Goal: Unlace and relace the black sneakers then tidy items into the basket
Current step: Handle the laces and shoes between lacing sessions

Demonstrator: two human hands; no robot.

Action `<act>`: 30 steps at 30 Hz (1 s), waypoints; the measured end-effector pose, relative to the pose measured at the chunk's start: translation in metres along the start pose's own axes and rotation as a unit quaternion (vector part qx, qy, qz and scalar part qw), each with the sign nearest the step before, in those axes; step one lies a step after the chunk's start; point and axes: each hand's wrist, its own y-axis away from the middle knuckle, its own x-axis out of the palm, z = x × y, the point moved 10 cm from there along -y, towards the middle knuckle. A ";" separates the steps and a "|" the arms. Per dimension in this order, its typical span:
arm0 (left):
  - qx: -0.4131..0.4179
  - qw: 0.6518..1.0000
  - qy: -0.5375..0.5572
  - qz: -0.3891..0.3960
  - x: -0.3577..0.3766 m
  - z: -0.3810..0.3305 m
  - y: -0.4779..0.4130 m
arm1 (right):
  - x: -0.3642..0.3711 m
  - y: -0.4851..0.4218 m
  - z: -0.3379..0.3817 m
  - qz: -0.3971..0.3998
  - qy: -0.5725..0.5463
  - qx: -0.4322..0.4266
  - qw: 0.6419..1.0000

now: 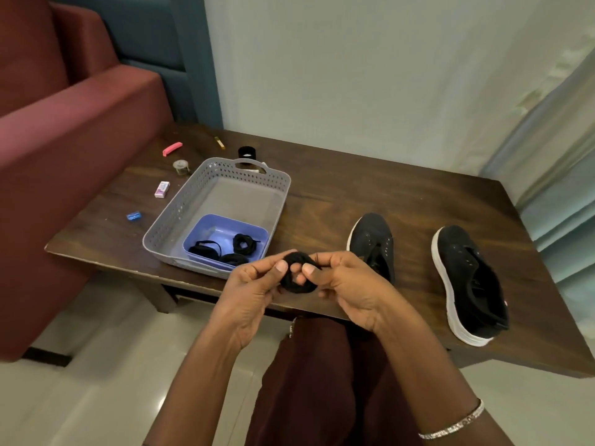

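Both hands (299, 284) pinching coiled black lace (294, 273)

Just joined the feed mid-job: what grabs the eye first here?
The left hand and right hand pinch a coiled black lace between them, over the near edge of the table. Left of them, a grey basket holds a blue tub with more coiled laces. One black sneaker and a second sneaker stand on the table to the right.
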 end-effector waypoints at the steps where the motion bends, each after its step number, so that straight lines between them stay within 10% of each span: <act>1: 0.007 1.000 -0.011 -0.021 -0.011 -0.005 -0.005 | 0.007 -0.011 0.002 0.012 -0.001 0.000 1.000; 14: 0.036 0.921 -0.277 -0.271 -0.164 -0.060 -0.105 | 0.061 -0.190 0.017 -0.112 0.095 -0.033 0.989; 30: -0.014 0.709 -0.651 -0.271 -0.191 -0.087 -0.170 | 0.086 -0.270 -0.007 -0.191 0.238 -0.067 0.950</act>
